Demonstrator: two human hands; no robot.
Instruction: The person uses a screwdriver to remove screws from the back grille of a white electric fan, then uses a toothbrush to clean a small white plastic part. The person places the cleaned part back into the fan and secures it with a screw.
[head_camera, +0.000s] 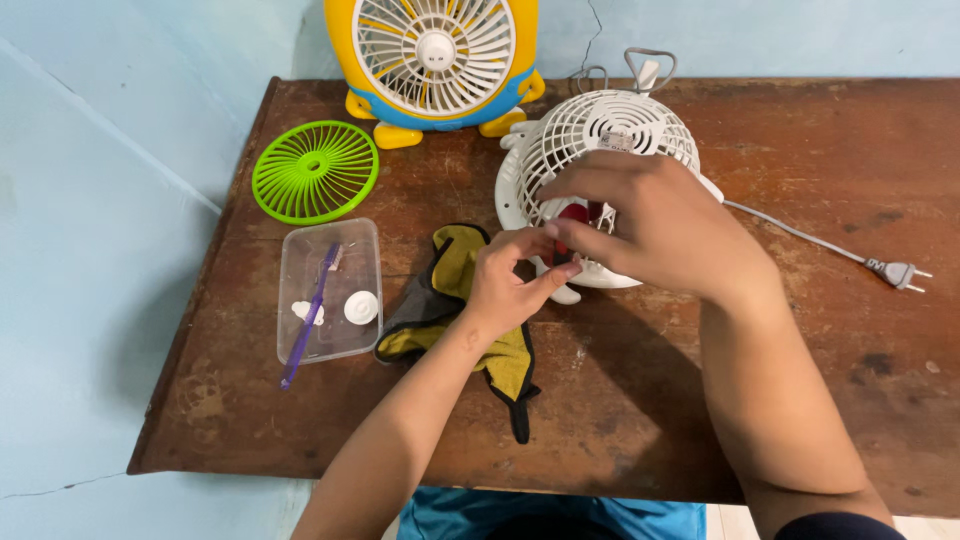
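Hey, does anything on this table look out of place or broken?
Yes. A green grille lies loose on the table, off any fan. The white fan lies tipped back, not upright, with both hands at it. A purple brush sticks out over the tub rim. Nothing looks spilled.

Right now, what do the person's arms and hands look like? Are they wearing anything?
Both hands are bare: no gloves, rings or watch show on the left hand or the right hand. The forearms are bare too. Only at the bottom edge, by the right upper arm, does a dark sleeve peek in. No sleeve shows on the left arm.
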